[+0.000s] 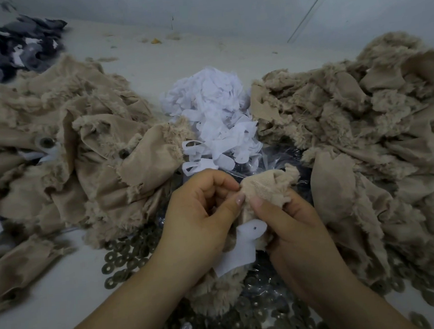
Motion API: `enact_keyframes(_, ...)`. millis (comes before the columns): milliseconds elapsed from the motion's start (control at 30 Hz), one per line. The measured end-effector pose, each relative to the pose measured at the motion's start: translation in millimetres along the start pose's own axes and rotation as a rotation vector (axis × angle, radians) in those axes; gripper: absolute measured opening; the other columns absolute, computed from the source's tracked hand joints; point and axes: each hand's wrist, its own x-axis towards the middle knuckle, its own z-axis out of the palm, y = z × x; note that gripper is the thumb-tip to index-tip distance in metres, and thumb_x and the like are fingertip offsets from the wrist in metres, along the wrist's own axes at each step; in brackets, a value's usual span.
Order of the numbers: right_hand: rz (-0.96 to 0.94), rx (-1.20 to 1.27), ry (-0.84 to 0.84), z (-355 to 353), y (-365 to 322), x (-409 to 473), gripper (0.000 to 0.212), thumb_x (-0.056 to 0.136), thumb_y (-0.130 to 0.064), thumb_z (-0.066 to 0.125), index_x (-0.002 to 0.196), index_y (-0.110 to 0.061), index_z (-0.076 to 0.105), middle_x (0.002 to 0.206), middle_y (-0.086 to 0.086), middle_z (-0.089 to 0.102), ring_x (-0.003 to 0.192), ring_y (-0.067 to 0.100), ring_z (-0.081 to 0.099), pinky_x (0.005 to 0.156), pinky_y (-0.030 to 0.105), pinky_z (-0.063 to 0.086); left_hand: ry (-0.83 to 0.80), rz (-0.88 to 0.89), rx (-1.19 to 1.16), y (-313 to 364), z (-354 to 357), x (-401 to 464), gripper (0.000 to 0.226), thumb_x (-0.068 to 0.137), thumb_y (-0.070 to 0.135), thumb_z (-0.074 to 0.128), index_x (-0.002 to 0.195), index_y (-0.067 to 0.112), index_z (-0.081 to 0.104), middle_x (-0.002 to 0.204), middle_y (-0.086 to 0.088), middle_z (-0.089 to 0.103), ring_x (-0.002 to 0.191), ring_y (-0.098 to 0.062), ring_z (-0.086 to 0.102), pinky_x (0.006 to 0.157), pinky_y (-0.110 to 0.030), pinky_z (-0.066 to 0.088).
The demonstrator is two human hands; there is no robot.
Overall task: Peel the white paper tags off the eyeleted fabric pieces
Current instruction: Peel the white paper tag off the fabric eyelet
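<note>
Both hands hold one beige fuzzy fabric piece [266,186] over the middle of the table. My left hand [201,213] pinches its upper edge between thumb and fingers. My right hand [292,226] grips the same piece from the right, thumb pressed next to the left thumb. A white paper tag [241,248] with a small hole hangs from the piece below my thumbs. Whether the tag is still stuck on cannot be told. The piece's eyelet is hidden.
A heap of beige eyeleted pieces [78,155] lies left, another heap [365,130] right. A pile of white paper tags [214,112] sits behind my hands. Several metal washers [124,253] cover a plastic sheet near me. Dark fabric [3,49] lies far left.
</note>
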Motion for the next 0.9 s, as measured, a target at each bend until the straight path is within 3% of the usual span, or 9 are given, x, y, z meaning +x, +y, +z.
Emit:
enact_keyframes(67,-0.01,-0.026,0.023,-0.2,-0.6,-0.1,0.033,0.074,-0.032,0.079,0.1,-0.012,0.077,0.106,0.026,0.071,0.103,0.046,0.067,0.085,0.051,0.06,0.03,0.004,0.033,0.0,-0.1,-0.2,0.022,0.088,0.001,0.068,0.079,0.021,0.072,0.063,-0.001,0.064,0.049,-0.008,0.052,0.043,-0.02,0.043)
enact_keyframes(200,0.006,0.182,-0.051,1.3,-4.9,-1.3,0.031,0.081,-0.021,0.061,0.102,-0.003,0.077,0.108,0.021,0.074,0.1,0.031,0.073,0.081,0.037,0.062,0.091,0.027,0.056,0.9,-2.0,1.9,0.021,0.086,0.002,0.071,0.078,0.021,0.074,0.063,-0.004,0.067,0.049,-0.007,0.055,0.044,-0.019,0.045)
enact_keyframes(333,0.065,0.388,-0.071,-0.1,-6.9,-1.0,0.049,0.081,-0.022,0.048,0.12,0.003,0.063,0.118,0.022,0.071,0.108,0.031,0.071,0.089,0.038,0.06,0.108,0.001,-0.022,0.0,-2.8,2.5,0.018,0.087,0.002,0.069,0.077,0.017,0.073,0.064,-0.019,0.062,0.045,-0.021,0.052,0.038,-0.024,0.045)
enact_keyframes(467,0.066,0.352,-0.068,-1.7,-5.6,3.5,0.048,0.075,-0.01,0.047,0.117,0.007,0.065,0.118,0.027,0.069,0.108,0.035,0.07,0.085,0.038,0.061,0.131,-0.019,-0.019,-2.8,-3.7,2.7,0.016,0.086,0.004,0.071,0.079,0.018,0.074,0.072,-0.016,0.068,0.055,-0.041,0.056,0.048,-0.03,0.051)
enact_keyframes(567,0.012,0.211,-0.059,-1.8,-1.0,5.9,0.031,0.075,-0.007,0.057,0.098,0.001,0.077,0.106,0.023,0.074,0.097,0.03,0.074,0.076,0.03,0.061,0.125,-0.023,-0.012,-4.0,-4.7,2.9,0.017,0.086,0.004,0.071,0.078,0.019,0.074,0.069,-0.017,0.067,0.052,-0.03,0.056,0.046,-0.03,0.049)
enact_keyframes(667,-0.037,0.049,-0.052,-5.2,2.5,5.4,0.023,0.079,-0.003,0.065,0.092,-0.013,0.081,0.101,0.016,0.077,0.093,0.025,0.075,0.075,0.025,0.059,0.08,-0.039,-0.021,-3.8,-4.8,1.5,0.021,0.087,0.004,0.07,0.074,0.02,0.074,0.055,-0.009,0.062,0.037,-0.012,0.048,0.038,-0.021,0.04)
enact_keyframes(733,-0.06,0.012,-0.053,-9.6,5.8,6.4,0.029,0.08,0.006,0.064,0.092,-0.014,0.081,0.1,0.016,0.077,0.092,0.027,0.075,0.075,0.026,0.059,0.05,-0.004,0.035,-3.3,-4.2,1.0,0.022,0.087,0.005,0.07,0.076,0.023,0.075,0.059,-0.003,0.067,0.042,-0.01,0.054,0.042,-0.021,0.045)
enact_keyframes(833,-0.1,-0.026,-0.036,-14.2,9.3,8.5,0.032,0.074,0.001,0.058,0.087,-0.017,0.082,0.095,0.014,0.078,0.087,0.026,0.076,0.073,0.027,0.06,0.032,0.046,0.1,-3.3,-3.1,1.6,0.024,0.085,0.003,0.071,0.08,0.026,0.076,0.071,0.001,0.073,0.061,-0.015,0.067,0.056,-0.02,0.054)
enact_keyframes(900,-0.138,-0.05,-0.045,-15.6,10.8,9.2,0.029,0.073,-0.001,0.063,0.087,-0.018,0.082,0.093,0.012,0.078,0.085,0.024,0.076,0.072,0.027,0.06,0.037,0.048,0.105,-4.1,-2.6,1.3,0.022,0.085,0.004,0.072,0.08,0.025,0.076,0.07,0.002,0.073,0.059,-0.011,0.066,0.054,-0.019,0.052)
